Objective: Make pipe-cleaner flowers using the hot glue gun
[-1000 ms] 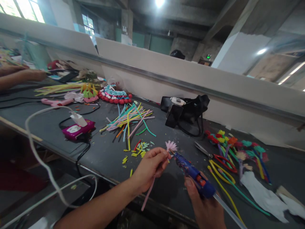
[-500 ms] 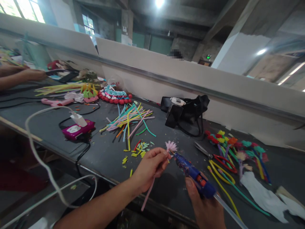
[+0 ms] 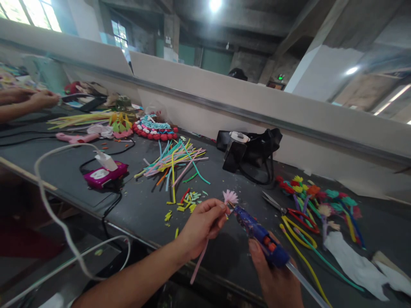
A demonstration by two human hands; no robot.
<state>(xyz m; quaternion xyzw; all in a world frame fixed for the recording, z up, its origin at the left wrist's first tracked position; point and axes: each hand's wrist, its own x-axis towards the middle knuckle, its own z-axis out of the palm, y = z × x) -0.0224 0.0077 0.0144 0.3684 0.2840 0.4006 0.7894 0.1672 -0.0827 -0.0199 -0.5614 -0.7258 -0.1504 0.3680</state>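
Note:
My left hand [image 3: 207, 222] pinches a pink pipe-cleaner flower [image 3: 230, 196] just below its fringed head, and its pink stem [image 3: 199, 261] hangs down under the palm. A blue glue gun [image 3: 257, 231] is gripped by my right hand [image 3: 276, 273], with a clear glue stick [image 3: 306, 284] poking out of its rear. The gun's nozzle is at the base of the flower head, close to my left fingertips; whether it touches cannot be told. Small yellow and green cut pieces [image 3: 189, 201] lie on the table beyond my left hand.
Scissors [image 3: 289, 214] and finished flowers [image 3: 321, 194] lie to the right, near a white cloth [image 3: 353, 261]. A pipe-cleaner pile [image 3: 176, 158], a black bag [image 3: 263, 149] and a purple power socket [image 3: 105, 173] with trailing white cable are farther off. Another person's hands [image 3: 41, 99] work at far left.
Almost nothing differs. The glue gun's rear and my right hand have shifted very slightly, and the other person's hands at far left have moved a little.

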